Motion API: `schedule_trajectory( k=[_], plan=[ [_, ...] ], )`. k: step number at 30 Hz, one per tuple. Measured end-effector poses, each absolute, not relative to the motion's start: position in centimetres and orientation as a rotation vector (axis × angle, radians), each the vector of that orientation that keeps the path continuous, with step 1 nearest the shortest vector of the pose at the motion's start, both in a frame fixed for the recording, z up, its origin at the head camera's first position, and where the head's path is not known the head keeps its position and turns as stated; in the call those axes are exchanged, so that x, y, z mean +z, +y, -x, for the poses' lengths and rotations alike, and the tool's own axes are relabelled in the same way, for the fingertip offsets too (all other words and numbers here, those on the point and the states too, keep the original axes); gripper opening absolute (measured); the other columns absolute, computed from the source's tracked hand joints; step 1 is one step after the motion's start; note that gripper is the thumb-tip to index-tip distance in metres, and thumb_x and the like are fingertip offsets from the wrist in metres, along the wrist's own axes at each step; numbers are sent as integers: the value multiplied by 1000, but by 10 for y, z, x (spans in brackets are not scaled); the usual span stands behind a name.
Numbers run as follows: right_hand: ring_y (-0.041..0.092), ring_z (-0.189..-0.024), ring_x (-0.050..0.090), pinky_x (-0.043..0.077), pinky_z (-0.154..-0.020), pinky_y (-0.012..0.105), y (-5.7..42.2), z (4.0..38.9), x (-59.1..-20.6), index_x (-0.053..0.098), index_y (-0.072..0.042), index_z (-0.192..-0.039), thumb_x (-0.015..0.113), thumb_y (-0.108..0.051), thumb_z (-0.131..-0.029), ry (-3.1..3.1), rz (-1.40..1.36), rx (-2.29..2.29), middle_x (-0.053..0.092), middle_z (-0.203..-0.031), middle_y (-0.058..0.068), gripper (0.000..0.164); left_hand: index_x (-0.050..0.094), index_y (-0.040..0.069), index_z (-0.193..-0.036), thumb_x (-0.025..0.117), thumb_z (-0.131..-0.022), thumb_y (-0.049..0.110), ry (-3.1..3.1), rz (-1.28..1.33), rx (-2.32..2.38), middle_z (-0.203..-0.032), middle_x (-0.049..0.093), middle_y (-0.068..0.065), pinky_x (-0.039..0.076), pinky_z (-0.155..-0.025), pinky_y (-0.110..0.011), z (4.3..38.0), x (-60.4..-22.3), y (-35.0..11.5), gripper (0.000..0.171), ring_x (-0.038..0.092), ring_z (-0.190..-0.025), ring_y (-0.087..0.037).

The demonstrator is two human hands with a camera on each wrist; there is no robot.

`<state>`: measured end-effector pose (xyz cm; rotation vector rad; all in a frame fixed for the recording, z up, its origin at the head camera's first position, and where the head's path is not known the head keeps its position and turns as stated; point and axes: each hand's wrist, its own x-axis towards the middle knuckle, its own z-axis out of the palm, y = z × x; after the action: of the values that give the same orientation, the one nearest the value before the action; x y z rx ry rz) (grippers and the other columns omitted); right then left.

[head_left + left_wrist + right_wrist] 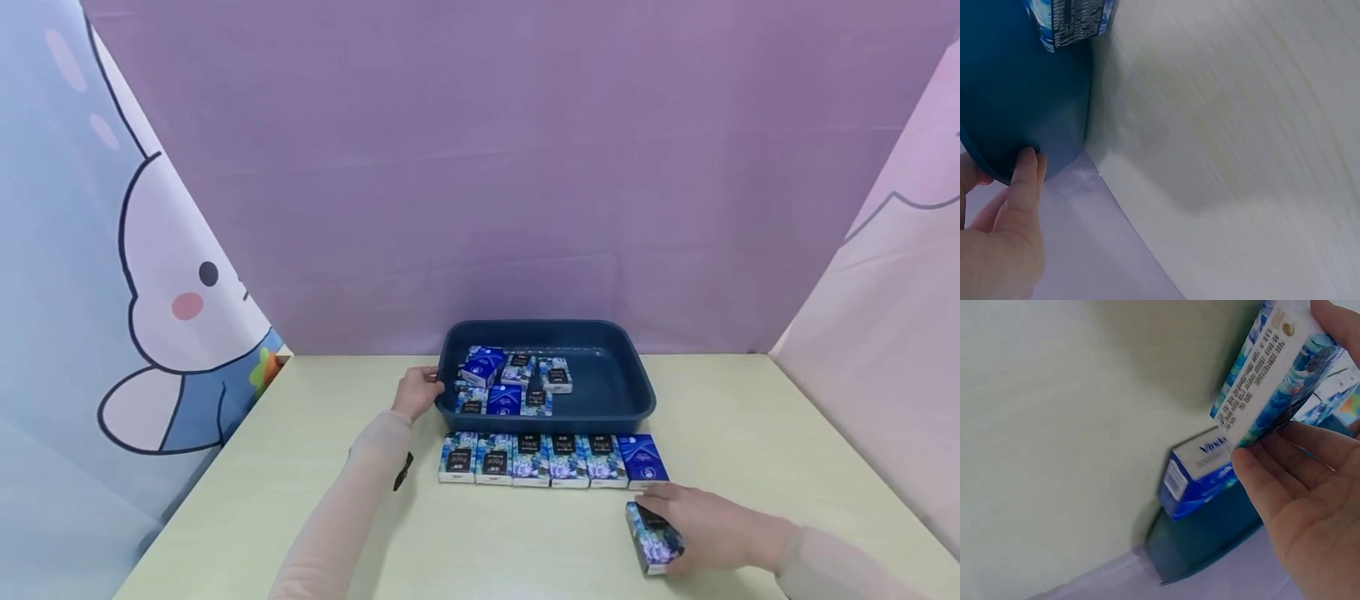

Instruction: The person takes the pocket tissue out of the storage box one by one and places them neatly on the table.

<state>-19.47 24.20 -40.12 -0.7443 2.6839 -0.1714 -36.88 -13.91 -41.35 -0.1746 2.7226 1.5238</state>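
Note:
My left hand (417,393) grips the left rim of a dark blue plastic basin (611,375). The left wrist view has the thumb on one side of the rim and the fingertips (1025,164) on the other. In my right hand (705,525) is a floral blue tissue pack (654,542), pinched between thumb and fingers near the table's front right. It is tilted in the right wrist view, its printed white side (1259,369) showing. Just beyond it lies a plain blue tissue pack (642,458), the right end of a row of packs (531,460) along the basin's front.
Inside the basin, several floral and blue tissue packs (504,400) lie loosely to the left, some stacked. The pale table (360,500) ends at a purple backdrop (525,167). Cartoon-printed cloth (187,250) hangs at the left, and a pale pink one (885,333) at the right.

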Motion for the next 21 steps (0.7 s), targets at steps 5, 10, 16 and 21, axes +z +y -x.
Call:
schedule_trajectory(
  k=[5, 10, 16, 21],
  plan=[
    [34, -111, 53, 45, -91, 52, 249, 193, -410, 52, -1, -126, 77, -48, -64, 2704, 721, -188, 53, -125, 17, 82, 48, 1, -131, 50, -87, 6, 2711, 175, 1535, -122, 57, -21, 48, -92, -43, 369, -415, -140, 44, 59, -108, -32],
    [35, -111, 52, 45, -89, 51, 256, 191, -417, 51, 2, -126, 77, -46, -65, 2750, 757, -203, 51, -125, 20, 82, 47, 2, -132, 50, -88, 6, 2701, 186, 1533, -124, 56, -21, 48, -92, -43, 370, -416, -140, 44, 58, -109, -32],
    [32, -111, 51, 47, -88, 48, 256, 189, -418, 53, 3, -125, 75, -45, -67, 2812, 814, -207, 48, -126, 20, 79, 48, 3, -132, 51, -88, 7, 2705, 196, 1529, -123, 57, -20, 48, -92, -43, 372, -416, -140, 44, 59, -109, -31],
    [28, -111, 51, 48, -89, 45, 255, 191, -419, 54, 2, -124, 76, -43, -68, 2855, 803, -201, 48, -126, 17, 75, 48, 4, -132, 51, -88, 7, 2697, 208, 1536, -123, 57, -20, 48, -93, -43, 371, -415, -139, 44, 59, -108, -31]
  ],
)
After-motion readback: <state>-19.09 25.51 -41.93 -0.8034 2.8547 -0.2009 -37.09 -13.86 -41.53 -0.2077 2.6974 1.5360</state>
